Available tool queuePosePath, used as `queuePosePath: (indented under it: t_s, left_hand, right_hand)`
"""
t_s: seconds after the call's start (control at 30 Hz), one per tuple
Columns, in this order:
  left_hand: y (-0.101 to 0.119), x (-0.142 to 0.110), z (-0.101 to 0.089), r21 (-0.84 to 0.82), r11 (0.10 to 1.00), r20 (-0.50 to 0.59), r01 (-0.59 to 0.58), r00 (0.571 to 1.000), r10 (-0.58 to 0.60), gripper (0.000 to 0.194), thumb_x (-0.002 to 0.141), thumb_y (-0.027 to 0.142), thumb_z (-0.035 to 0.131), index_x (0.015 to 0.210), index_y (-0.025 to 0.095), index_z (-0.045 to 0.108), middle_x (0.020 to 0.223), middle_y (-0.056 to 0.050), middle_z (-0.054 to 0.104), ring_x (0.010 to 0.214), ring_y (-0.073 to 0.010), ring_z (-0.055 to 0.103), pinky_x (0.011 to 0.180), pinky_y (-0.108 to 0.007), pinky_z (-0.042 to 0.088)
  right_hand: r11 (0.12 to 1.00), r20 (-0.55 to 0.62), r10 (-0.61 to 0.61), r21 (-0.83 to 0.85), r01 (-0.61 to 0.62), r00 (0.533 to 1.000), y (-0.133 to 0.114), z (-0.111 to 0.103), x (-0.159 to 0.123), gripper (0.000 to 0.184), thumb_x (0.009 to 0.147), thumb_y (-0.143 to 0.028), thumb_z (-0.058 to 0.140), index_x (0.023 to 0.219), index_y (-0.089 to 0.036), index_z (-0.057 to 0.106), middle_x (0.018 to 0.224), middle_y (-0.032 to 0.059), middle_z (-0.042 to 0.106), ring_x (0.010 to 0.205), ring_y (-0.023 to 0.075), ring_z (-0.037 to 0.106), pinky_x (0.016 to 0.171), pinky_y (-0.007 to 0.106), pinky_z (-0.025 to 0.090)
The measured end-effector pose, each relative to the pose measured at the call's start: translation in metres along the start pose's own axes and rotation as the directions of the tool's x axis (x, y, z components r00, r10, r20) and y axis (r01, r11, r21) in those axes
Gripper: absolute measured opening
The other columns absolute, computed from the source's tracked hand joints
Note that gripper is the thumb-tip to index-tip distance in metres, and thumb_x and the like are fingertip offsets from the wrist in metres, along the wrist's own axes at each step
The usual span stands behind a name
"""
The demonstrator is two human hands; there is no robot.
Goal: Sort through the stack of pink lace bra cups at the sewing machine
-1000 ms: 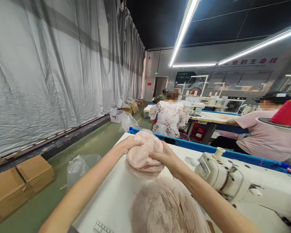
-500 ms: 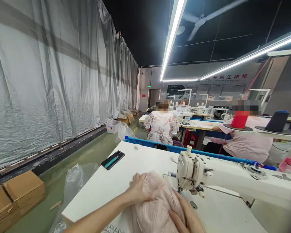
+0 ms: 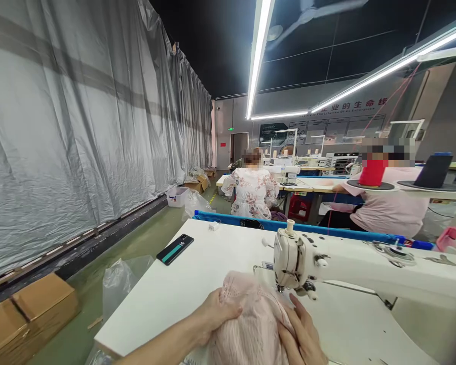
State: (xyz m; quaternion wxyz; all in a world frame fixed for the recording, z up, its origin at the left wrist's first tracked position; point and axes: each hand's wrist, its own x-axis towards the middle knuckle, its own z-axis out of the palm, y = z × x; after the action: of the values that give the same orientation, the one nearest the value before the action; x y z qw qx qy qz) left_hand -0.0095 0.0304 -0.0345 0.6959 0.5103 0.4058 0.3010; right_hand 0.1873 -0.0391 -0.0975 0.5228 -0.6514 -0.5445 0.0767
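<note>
A bundle of pale pink lace fabric [image 3: 251, 324] lies on the white sewing table [image 3: 197, 284], just in front of the white sewing machine's head [image 3: 289, 258]. My left hand [image 3: 215, 314] grips the bundle's left side with curled fingers. My right hand [image 3: 306, 337] rests on its right side with the fingers spread flat, close under the needle area.
A black phone [image 3: 175, 249] lies on the table's left part. Red [image 3: 372, 172] and dark blue [image 3: 435, 171] thread cones stand at the right. Cardboard boxes [image 3: 26, 314] and a plastic bag [image 3: 119, 281] sit on the floor at left. Two people sit at tables ahead.
The fabric bundle came down from in front of me onto the table, and both hands have slid it forward toward the machine's head. The view has tilted up slightly.
</note>
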Motion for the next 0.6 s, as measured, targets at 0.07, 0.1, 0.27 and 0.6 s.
queuePosePath:
  t_s: [0.07,0.1,0.27,0.6]
  left_hand:
    - [0.001,-0.007,0.003,0.036,0.999,-0.022,-0.017,1.000,0.017,0.077,0.055,0.052,0.085,0.114,0.012,0.054,0.115,-0.015,0.063,0.115,-0.0333,0.055,0.101,-0.043,0.041]
    - [0.002,-0.010,0.004,0.056,0.998,-0.024,-0.032,0.999,0.033,0.078,0.056,0.052,0.084,0.115,0.011,0.054,0.115,-0.015,0.064,0.115,-0.0326,0.055,0.101,-0.041,0.041]
    - [0.006,-0.016,0.006,0.051,0.995,-0.016,-0.084,0.996,0.085,0.092,0.057,0.058,0.081,0.126,0.011,0.042,0.124,-0.016,0.058,0.118,-0.0293,0.053,0.102,-0.036,0.040]
    - [-0.017,-0.052,-0.009,0.062,0.998,-0.356,0.004,0.934,0.018,0.112,0.066,0.070,0.067,0.144,0.019,0.006,0.146,-0.022,0.024,0.136,-0.0280,0.030,0.111,-0.036,0.024]
  right_hand:
    - [0.999,0.031,0.002,0.051,-0.003,1.000,0.003,0.002,-0.001,0.046,0.092,-0.049,0.032,0.124,-0.026,0.055,0.142,0.0092,0.044,0.133,0.0317,0.037,0.109,0.054,0.030]
    - [0.997,0.053,-0.012,0.081,0.008,0.998,0.005,0.003,-0.002,0.046,0.092,-0.048,0.033,0.125,-0.024,0.055,0.140,0.0095,0.047,0.133,0.0295,0.038,0.110,0.050,0.030]
    - [0.991,0.120,-0.025,0.133,0.009,0.993,0.008,0.003,0.001,0.045,0.092,-0.047,0.036,0.126,-0.022,0.054,0.135,0.0080,0.052,0.129,0.0248,0.042,0.112,0.045,0.029]
    - [0.998,0.268,-0.063,0.038,0.054,0.962,-0.005,-0.027,0.016,0.058,0.088,-0.058,0.043,0.135,-0.025,0.042,0.145,0.0100,0.038,0.134,0.0319,0.034,0.111,0.051,0.028]
